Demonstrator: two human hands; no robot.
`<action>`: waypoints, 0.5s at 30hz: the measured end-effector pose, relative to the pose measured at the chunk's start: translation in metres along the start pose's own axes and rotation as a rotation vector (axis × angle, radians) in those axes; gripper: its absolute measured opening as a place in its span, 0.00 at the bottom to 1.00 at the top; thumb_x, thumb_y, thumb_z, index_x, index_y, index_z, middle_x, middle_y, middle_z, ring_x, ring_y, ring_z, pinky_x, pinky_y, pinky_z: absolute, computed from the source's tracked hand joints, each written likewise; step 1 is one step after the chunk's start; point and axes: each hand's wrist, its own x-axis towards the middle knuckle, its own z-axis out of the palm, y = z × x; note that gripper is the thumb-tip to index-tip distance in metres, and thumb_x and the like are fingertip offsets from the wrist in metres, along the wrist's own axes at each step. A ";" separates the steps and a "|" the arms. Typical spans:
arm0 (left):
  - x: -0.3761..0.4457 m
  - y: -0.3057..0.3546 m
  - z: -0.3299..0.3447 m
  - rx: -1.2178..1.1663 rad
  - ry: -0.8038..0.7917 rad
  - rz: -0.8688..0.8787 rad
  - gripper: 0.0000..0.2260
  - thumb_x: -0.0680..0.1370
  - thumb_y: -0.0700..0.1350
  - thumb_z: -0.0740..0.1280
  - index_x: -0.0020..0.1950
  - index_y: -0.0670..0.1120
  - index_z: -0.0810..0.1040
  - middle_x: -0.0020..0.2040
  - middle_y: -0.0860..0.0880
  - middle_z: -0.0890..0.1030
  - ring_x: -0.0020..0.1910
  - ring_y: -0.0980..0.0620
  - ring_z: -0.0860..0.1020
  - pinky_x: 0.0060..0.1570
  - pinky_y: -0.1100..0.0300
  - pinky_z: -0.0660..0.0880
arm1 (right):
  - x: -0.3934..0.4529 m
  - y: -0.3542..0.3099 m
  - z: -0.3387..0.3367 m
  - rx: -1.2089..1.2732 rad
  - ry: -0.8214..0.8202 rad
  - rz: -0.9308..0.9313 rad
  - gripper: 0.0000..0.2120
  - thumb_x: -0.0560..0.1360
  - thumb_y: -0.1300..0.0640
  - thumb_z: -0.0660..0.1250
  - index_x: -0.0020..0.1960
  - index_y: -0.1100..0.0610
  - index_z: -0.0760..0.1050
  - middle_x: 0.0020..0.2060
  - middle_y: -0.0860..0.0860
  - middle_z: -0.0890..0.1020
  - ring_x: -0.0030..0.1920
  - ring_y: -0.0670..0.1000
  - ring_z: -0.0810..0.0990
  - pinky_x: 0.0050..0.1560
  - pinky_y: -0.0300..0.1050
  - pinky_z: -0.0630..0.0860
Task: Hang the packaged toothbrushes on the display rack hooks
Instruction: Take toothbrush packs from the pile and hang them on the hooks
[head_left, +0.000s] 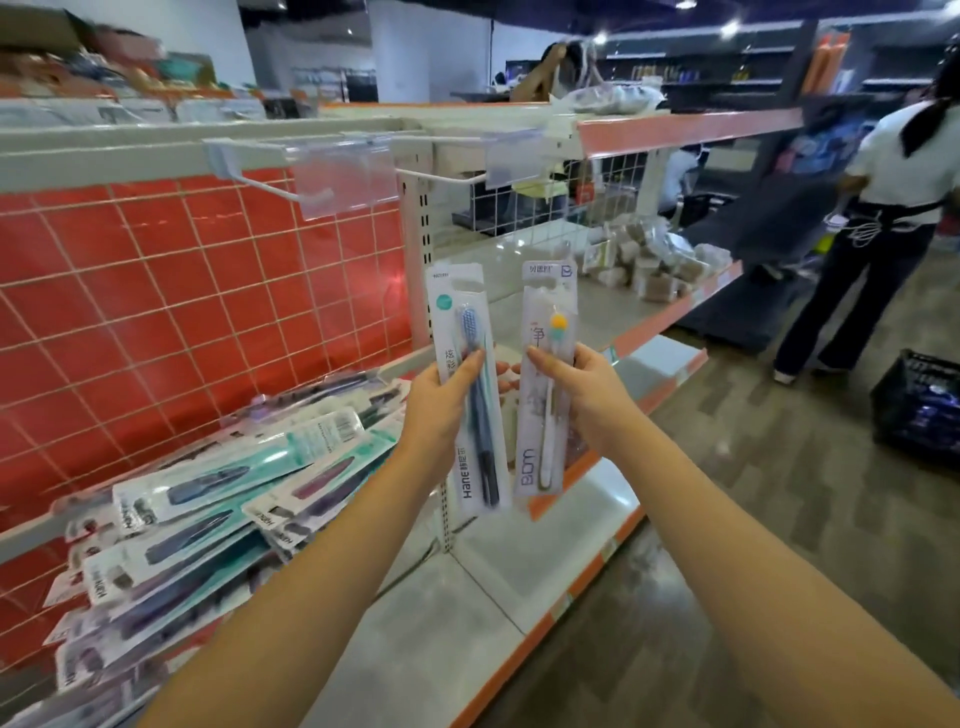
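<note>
Red grid rack (197, 291) behind, two bare hooks (291, 195) above: left hand (441, 410) grip closed on blue toothbrush pack (467, 384), right hand (584, 395) grip closed on white pack (545, 379), both upright with hang-holes topmost, likely readied for hooking; more packs (208, 499) heaped on shelf.

- Wrapped brown blocks (655, 260) heaped on the pale shelf (566, 312) at 1 o'clock.
- Dark crate (917, 402) on the wood floor (779, 519) at 3 o'clock.
- Standing person in white top (883, 218), back turned, at 2 o'clock.
</note>
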 end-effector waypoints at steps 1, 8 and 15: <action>0.006 0.000 -0.001 0.009 0.007 0.005 0.04 0.78 0.44 0.65 0.47 0.46 0.79 0.34 0.53 0.84 0.34 0.56 0.83 0.33 0.65 0.78 | 0.008 0.000 0.000 0.003 -0.002 -0.005 0.03 0.75 0.57 0.67 0.48 0.57 0.77 0.37 0.51 0.85 0.40 0.53 0.84 0.46 0.50 0.81; 0.035 0.001 -0.008 0.058 0.115 0.034 0.08 0.77 0.49 0.66 0.52 0.47 0.79 0.42 0.47 0.85 0.43 0.48 0.84 0.46 0.53 0.80 | 0.057 0.007 0.009 0.023 -0.087 -0.022 0.12 0.76 0.54 0.66 0.53 0.62 0.75 0.39 0.52 0.83 0.41 0.52 0.83 0.47 0.50 0.81; 0.052 0.002 0.002 0.052 0.285 0.048 0.18 0.67 0.57 0.71 0.52 0.49 0.81 0.49 0.42 0.84 0.51 0.43 0.82 0.57 0.43 0.76 | 0.096 0.000 0.009 0.079 -0.268 -0.032 0.09 0.77 0.56 0.65 0.52 0.61 0.76 0.41 0.52 0.85 0.40 0.51 0.85 0.41 0.43 0.81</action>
